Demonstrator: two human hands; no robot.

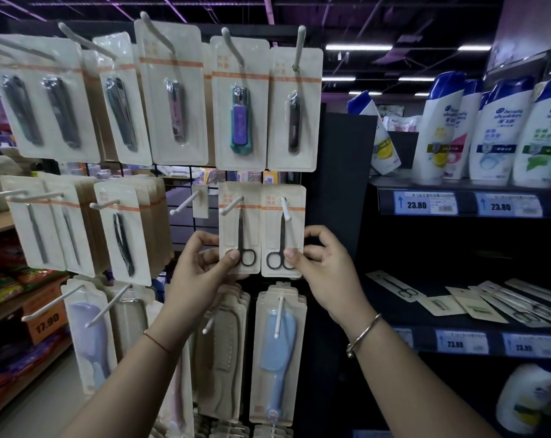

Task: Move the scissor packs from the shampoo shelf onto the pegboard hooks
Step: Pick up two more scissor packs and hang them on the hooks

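Observation:
Two beige scissor packs hang side by side on white pegboard hooks in the middle row. My left hand (201, 267) pinches the lower left corner of the left scissor pack (241, 216). My right hand (324, 270) pinches the lower right corner of the right scissor pack (282, 229). Each pack shows small black-handled scissors. Several more scissor packs (502, 303) lie flat on the dark shelf to the right, below the shampoo bottles (489, 131). An empty hook (185, 202) sticks out just left of the hung packs.
Nail clipper packs (239, 102) fill the top pegboard row, tweezer packs (122, 235) the middle left, comb packs (277, 352) the bottom. Long hooks jut toward me. Price tags (426, 203) line the shelf edges. A low shelf with snack bags stands at far left.

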